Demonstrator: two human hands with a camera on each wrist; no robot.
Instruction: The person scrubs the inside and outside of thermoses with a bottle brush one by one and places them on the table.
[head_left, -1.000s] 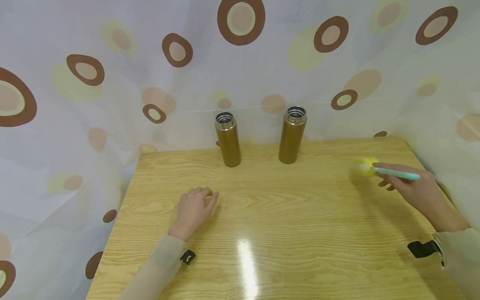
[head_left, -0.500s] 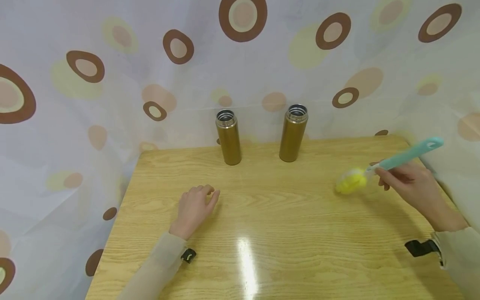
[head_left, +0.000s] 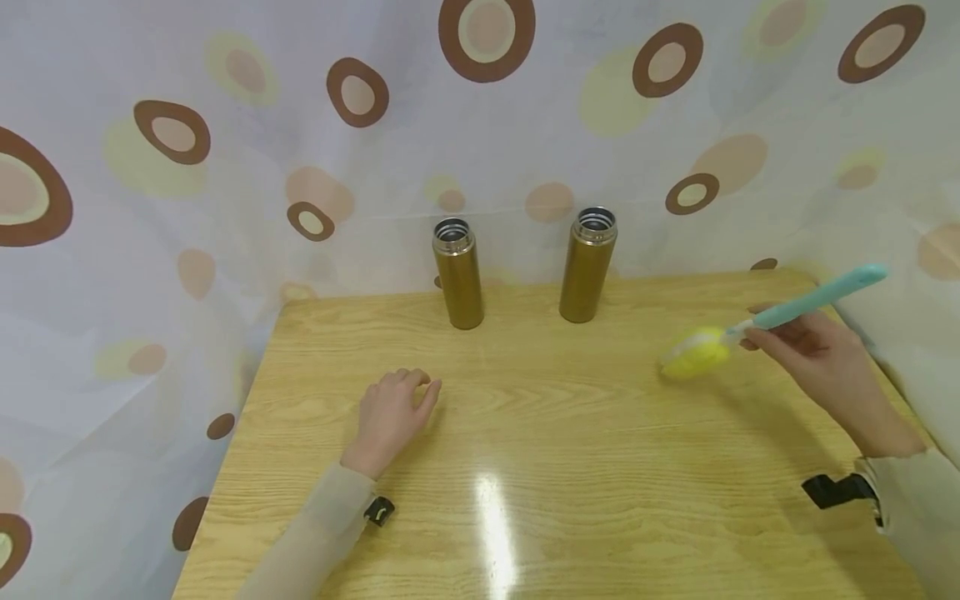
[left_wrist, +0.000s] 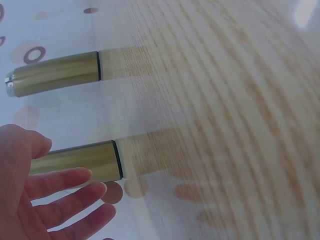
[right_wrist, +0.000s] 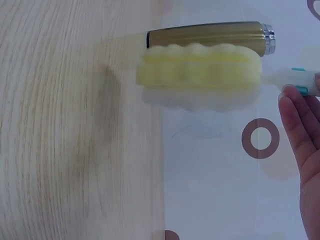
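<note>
In the head view my right hand (head_left: 821, 367) pinches a bottle brush by the base of its teal handle (head_left: 817, 297). The brush's yellow-and-white sponge head (head_left: 696, 353) points left and down, over the table's right part. In the right wrist view that ribbed sponge (right_wrist: 200, 72) looks slightly blurred, with fingertips at the white neck. My left hand (head_left: 390, 414) holds nothing; its fingers are loosely bent near the table's left half. Two gold bottles without lids stand upright at the back, a left bottle (head_left: 461, 279) and a right bottle (head_left: 588, 267).
The wooden table (head_left: 555, 450) reaches back to a white curtain (head_left: 247, 150) with brown and yellow circles. That curtain also hangs along the left and right sides. Black straps (head_left: 836, 492) sit on both wrists.
My right hand has turned the brush: its sponge head has swung left and down, and the handle end has risen. The left hand and both bottles have stayed put.
</note>
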